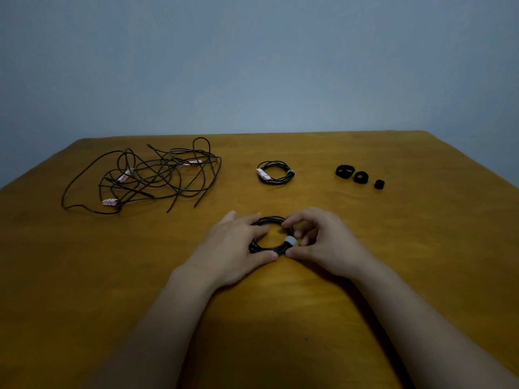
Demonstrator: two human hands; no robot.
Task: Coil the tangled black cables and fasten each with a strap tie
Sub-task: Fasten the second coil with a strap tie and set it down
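The left hand (233, 248) grips the coiled cable's (265, 249) left side, thumb at its near edge. The right hand (328, 245) closes thumb and fingertips on it at the pale strap tie (290, 242), probably to keep the loops bunched while the tie is snugged. Beyond this coil lies a finished coil (275, 172), with the tangle (146, 178) far-left and spare black straps (361, 176) far-right; the white, red-marked tags (121, 176) show no legible writing.
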